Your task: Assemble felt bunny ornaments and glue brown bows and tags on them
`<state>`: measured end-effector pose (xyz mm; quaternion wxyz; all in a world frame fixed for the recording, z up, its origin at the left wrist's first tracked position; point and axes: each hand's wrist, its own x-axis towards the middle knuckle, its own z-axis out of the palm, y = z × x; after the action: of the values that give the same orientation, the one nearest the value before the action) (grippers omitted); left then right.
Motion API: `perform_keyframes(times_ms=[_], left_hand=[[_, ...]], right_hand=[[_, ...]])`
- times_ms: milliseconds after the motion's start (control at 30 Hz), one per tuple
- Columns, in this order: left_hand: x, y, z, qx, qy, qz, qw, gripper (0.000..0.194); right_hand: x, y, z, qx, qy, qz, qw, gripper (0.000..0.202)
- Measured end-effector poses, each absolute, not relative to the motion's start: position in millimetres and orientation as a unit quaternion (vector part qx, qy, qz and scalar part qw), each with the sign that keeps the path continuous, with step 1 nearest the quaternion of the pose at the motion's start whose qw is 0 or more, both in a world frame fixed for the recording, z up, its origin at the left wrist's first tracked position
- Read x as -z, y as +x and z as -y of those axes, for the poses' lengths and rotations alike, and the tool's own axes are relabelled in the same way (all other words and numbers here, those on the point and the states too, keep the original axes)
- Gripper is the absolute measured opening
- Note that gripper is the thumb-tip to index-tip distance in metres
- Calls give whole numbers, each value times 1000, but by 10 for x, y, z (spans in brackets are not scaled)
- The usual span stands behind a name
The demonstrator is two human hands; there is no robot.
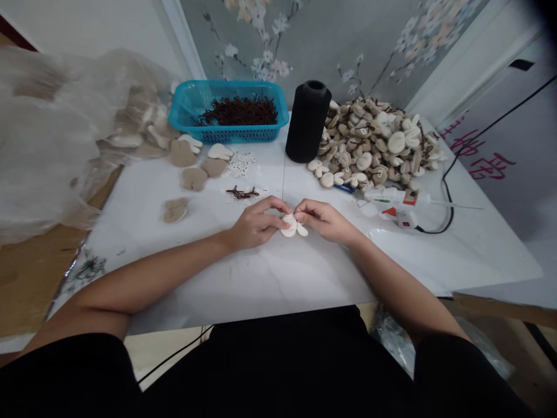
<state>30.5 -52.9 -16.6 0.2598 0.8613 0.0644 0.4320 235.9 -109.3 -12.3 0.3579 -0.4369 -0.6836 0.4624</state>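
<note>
A small white bunny-head-shaped fabric piece, with a round face and long ears, is held between my two hands just above the white table. My left hand is closed on the round part, thumb on top. At the ear side, the fingers of my right hand are pinched together against the piece; fine detail under the fingertips is hidden. Beyond my left hand lie dark brown cord loops and scattered small white labels. Loose beige pieces and a white ear-shaped piece lie further left.
At the back stand a blue basket of brown cords and a black thread cone. A large pile of bunny pieces fills the back right. A glue gun and a white switch with a black cable lie right. Plastic bags bulge left.
</note>
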Motion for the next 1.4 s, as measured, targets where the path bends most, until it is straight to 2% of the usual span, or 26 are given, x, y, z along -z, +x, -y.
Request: perform_keyframes(times_ms=[133,233,333,433,467,633,767,867,1033,1167,1300,1400], left_hand=[[119,295,558,-410,855,-68,310,11],[112,312,582,-368,847,-133,360,10],[154,353,584,-307,799,-217,470,28],[183,393,562,-274,720,-282,571,54],[178,402,555,-264,703,-294,592,57],[74,412,587,-186,688,-315,626,32],[51,394,647,-238,711,-329,574,30],[89,374,653,-280,768,-304,489,25],[167,328,580,-364,886,-115,263,5],[186,306,535,-388,912,7,136,13],[158,315,530,-408,908,22,92,12],[142,316,527,-404,911,24,79,14]], right_hand=[[95,2327,1117,-387,-468,714,347,23],[57,2303,1140,-290,-476,754,348,17],[40,2305,1151,-222,-466,781,351,15],[41,2321,1151,-202,-451,797,346,15],[41,2326,1149,-199,-447,801,345,15],[36,2354,1135,-199,-439,807,340,15],[37,2377,1110,-216,-444,805,328,15],[45,2394,1089,-244,-455,790,331,17],[64,2416,1075,-324,-461,764,316,17],[74,2402,1081,-370,-451,753,304,18],[82,2388,1081,-355,-447,753,328,17],[91,2391,1081,-378,-454,744,313,18]])
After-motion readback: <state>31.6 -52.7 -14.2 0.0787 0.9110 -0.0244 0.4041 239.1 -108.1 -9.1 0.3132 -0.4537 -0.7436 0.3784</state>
